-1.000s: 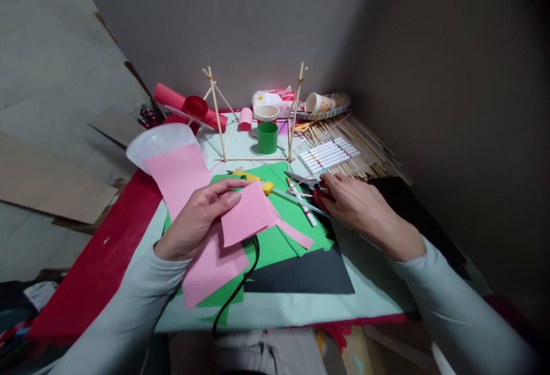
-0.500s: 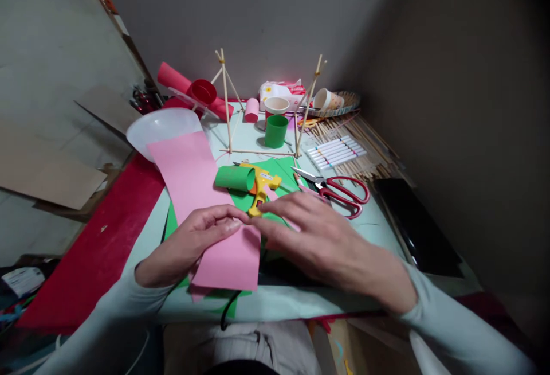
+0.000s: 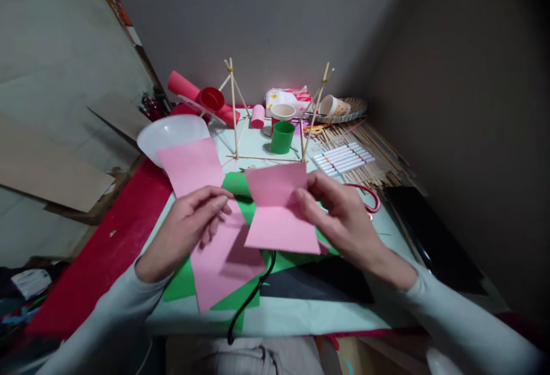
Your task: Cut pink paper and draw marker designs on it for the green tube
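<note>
My right hand [image 3: 344,217] pinches the right edge of a small pink paper piece [image 3: 281,211] and holds it lifted above the green sheets [image 3: 240,191]. Just left of that piece, my left hand [image 3: 187,229] hovers over a long pink paper strip [image 3: 201,203] that lies across the table; its fingers are loosely curled and hold nothing. Red-handled scissors [image 3: 369,197] peek out behind my right hand.
A stick frame [image 3: 234,111] stands at the back with a green cup [image 3: 282,137], paper cups and a pink roll. White markers [image 3: 344,157] lie on a bamboo mat at right. A white plastic bowl [image 3: 172,131] sits at left. A black cable [image 3: 251,295] runs off the front edge.
The small pink piece has passed from my left hand to my right hand and been lifted up. The glue gun and green roll are now hidden behind it.
</note>
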`<state>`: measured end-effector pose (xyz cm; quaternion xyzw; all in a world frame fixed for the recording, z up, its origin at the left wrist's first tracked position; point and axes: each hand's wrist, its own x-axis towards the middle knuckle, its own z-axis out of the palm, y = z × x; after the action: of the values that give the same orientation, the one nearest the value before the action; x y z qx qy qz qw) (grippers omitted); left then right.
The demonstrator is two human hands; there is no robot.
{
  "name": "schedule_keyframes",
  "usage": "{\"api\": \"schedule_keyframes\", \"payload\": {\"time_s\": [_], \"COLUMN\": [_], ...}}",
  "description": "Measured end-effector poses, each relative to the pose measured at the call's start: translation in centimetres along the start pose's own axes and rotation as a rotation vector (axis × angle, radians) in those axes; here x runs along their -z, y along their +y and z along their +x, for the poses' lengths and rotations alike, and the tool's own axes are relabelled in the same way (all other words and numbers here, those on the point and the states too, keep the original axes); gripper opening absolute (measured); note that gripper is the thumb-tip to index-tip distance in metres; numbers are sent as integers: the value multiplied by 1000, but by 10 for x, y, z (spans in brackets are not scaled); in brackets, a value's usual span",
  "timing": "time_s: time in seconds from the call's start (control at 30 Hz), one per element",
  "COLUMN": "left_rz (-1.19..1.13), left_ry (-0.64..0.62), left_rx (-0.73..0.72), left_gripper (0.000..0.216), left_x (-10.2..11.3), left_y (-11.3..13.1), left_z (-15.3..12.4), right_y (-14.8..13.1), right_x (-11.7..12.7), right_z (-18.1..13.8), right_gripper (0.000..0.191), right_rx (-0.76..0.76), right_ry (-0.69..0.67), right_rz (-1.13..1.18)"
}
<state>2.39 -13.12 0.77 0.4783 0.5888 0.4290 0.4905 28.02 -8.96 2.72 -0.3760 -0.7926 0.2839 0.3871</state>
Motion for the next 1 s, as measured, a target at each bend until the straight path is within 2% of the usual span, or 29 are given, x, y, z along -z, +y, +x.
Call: {"api": "schedule_keyframes", "payload": {"time_s": [0.03, 0.1, 0.23, 0.43, 0.53, 0.67, 0.73, 0.87, 1.0], "left_rz": [43, 140, 120, 20, -31, -160, -264, -480, -531], "left_ry": [103, 209, 173, 122, 82, 62, 41, -113, -195], "left_rx": [-59, -131, -106, -115, -95, -95, -92, -83, 4], "left_gripper": [37, 41, 54, 55, 59, 65, 68, 69, 71], "left_x": [6, 15, 18, 6, 7, 13, 13, 0, -18], "left_y": [0, 0, -3, -1, 4, 17, 24, 29, 27], "left_z": [6, 20, 41, 56, 52, 37, 28, 13, 4], "right_y": [6, 20, 41, 48, 45, 41, 40, 37, 29], "right_x": [3, 6, 5, 10, 14, 19, 18, 11, 0], "right_z": [7, 19, 28, 19, 18, 17, 17, 16, 10], "right_gripper": [19, 17, 17, 21, 22, 6, 4, 8, 11], "right_rx": [-57, -116, -132, -98, -35, 62, 127, 236, 333], "right_ry": [26, 77, 135, 141, 191, 276, 333, 414, 354], "right_rz": [33, 65, 9, -37, -91, -233, -279, -305, -286]}}
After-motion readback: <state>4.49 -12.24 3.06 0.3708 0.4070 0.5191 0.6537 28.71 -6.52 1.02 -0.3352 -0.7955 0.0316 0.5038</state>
